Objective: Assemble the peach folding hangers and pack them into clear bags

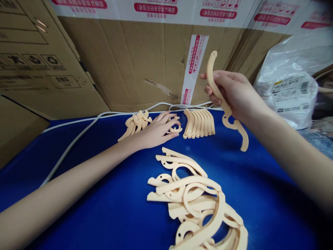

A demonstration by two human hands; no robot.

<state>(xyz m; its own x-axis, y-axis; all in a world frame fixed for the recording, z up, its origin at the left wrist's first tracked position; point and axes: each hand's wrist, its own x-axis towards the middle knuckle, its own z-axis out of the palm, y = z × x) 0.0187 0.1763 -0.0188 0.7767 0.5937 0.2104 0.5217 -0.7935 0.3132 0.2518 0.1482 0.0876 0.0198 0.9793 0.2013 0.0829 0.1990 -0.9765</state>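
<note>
My right hand (229, 88) is raised above the blue surface, its fingers closed around a beige folding hanger part (213, 81). A curved arm rises past the fingers, and a section with a C-shaped opening hangs below; whether they are joined is hidden by the hand. My left hand (158, 130) lies with fingers stretched over a small group of ring-shaped beige parts (177, 130), partly covering them. Right of it stands a neat row of curved hanger arms (199, 123). Left of it lies a pile of hook-shaped parts (137, 121).
Close to me, a large heap of assembled-looking beige hangers (192, 198) spreads over the blue tabletop (104, 201). A white cable (75, 140) runs along the back. Cardboard boxes (125, 62) wall off the rear and left. A clear plastic bag (288, 90) sits at right.
</note>
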